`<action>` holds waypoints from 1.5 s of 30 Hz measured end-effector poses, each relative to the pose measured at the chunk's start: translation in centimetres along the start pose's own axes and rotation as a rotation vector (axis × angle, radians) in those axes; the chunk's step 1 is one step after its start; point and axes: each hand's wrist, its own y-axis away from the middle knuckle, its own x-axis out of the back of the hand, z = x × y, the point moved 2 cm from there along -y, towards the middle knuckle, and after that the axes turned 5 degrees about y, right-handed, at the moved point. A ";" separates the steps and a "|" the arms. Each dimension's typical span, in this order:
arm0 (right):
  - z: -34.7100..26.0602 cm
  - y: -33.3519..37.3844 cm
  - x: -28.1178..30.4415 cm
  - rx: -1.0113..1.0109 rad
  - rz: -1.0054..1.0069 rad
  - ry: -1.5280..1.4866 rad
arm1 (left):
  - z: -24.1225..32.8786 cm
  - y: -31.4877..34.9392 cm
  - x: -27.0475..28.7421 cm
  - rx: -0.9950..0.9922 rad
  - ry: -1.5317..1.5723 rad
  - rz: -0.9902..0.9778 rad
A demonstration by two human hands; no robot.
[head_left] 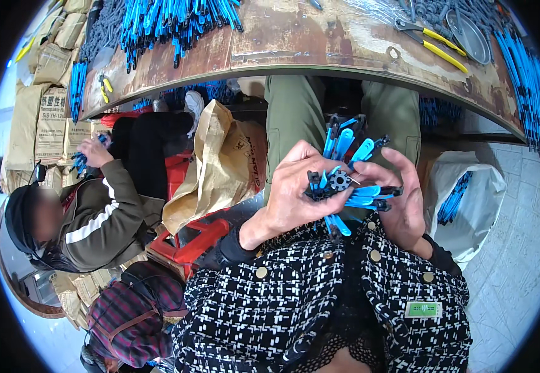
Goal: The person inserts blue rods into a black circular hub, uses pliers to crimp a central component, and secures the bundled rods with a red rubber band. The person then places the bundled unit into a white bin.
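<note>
Above my lap is a bundle of blue-and-black plastic strips (363, 195), fanned out around a black round hub (339, 180) with small holes. My left hand (298, 183) is closed around the bundle from the left, with its thumb below the hub. From the right, my right hand (403, 199) holds the bundle's side, its inner fingers on the strips and another finger raised apart. A thin metal pin (355, 182) shows beside the hub, close to the right fingertips. Whether those fingers grip the pin, I cannot tell.
A worn wooden table (319, 43) curves ahead, bearing a pile of blue strips (170, 25) and yellow-handled pliers (438, 46). At left stand an open paper sack (214, 168) and a red stool (204, 239); a co-worker (108, 205) sits beyond. A white sack (466, 202) is at right.
</note>
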 end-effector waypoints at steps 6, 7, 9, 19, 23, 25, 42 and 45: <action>0.3 -0.1 0.5 0.024 0.022 0.078 | -0.7 -0.6 -0.5 0.139 0.155 -0.061; -0.2 -0.2 1.0 0.048 0.029 0.154 | -0.7 -0.9 -0.6 0.145 0.163 -0.072; -1.4 -0.9 2.3 0.027 0.086 0.334 | -0.9 -1.5 -0.2 0.167 0.189 -0.128; -12.3 -12.9 13.0 0.589 0.213 1.756 | -2.8 -3.4 -0.9 0.449 0.486 -0.191; -12.3 -17.0 16.2 0.590 0.067 1.976 | -3.5 -4.7 -0.7 0.442 0.444 -0.108; -12.0 -18.1 17.0 0.592 0.003 2.063 | -3.7 -5.0 -0.9 0.603 0.563 -0.034; -6.1 -3.7 2.2 0.012 -0.501 1.217 | 0.7 0.6 3.0 0.335 0.277 0.008; -6.1 -3.5 0.8 -0.015 -0.568 1.440 | 0.7 1.0 2.5 0.298 0.204 -0.076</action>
